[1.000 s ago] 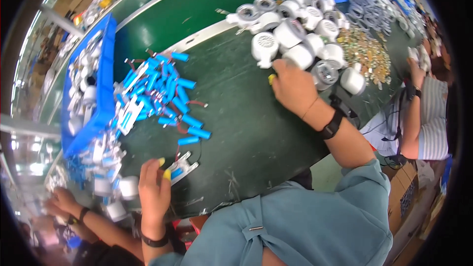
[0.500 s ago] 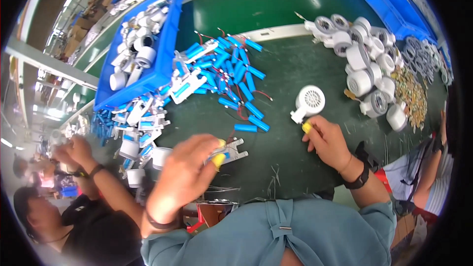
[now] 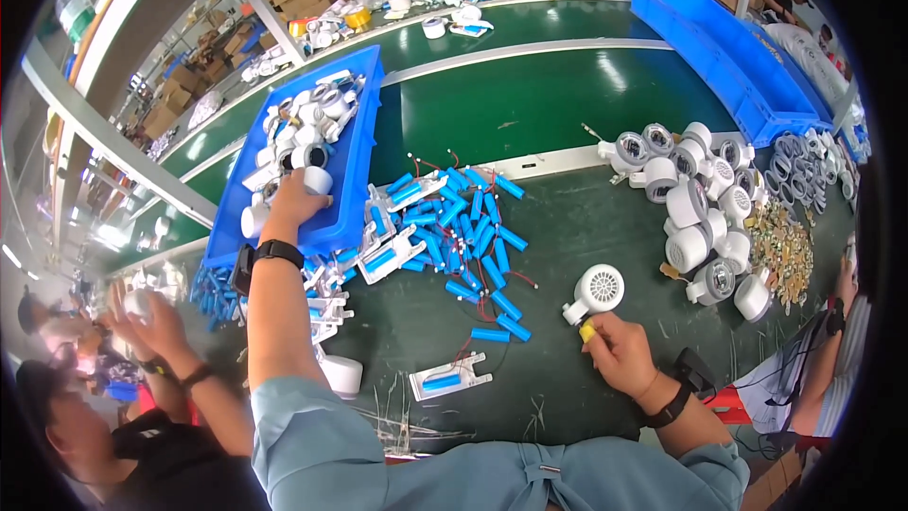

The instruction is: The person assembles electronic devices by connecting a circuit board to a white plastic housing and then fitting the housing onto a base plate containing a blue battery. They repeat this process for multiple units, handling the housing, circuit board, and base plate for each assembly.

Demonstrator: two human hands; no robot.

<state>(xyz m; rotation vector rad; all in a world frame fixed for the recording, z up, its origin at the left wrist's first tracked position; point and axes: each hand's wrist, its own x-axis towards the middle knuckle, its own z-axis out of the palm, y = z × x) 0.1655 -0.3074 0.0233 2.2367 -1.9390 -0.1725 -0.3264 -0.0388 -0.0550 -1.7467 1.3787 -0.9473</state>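
My left hand (image 3: 298, 201) reaches into the blue bin (image 3: 352, 213) at the left, among white round housings (image 3: 315, 180). Its fingertips are hidden between the parts, so whether it grips one does not show. My right hand (image 3: 624, 357), with yellow finger covers, is closed on the short neck of a white round housing with a grille (image 3: 602, 288), held low over the table. Between my arms a white bracket (image 3: 478, 371) lies on the dark green table, with a blue cylindrical battery (image 3: 442, 382) and thin wires on it.
Loose blue batteries with wires (image 3: 473, 237) are heaped mid-left beside more white brackets (image 3: 392, 255). White housings (image 3: 689, 248), grey rings (image 3: 804, 170) and small circuit boards (image 3: 783, 255) are piled right. Another blue bin (image 3: 719, 66) stands far right. People work at both sides.
My left hand has left the white bracket on the table and moved up and left into the blue bin. My right hand keeps hold of the grilled housing. The view has tilted upward.
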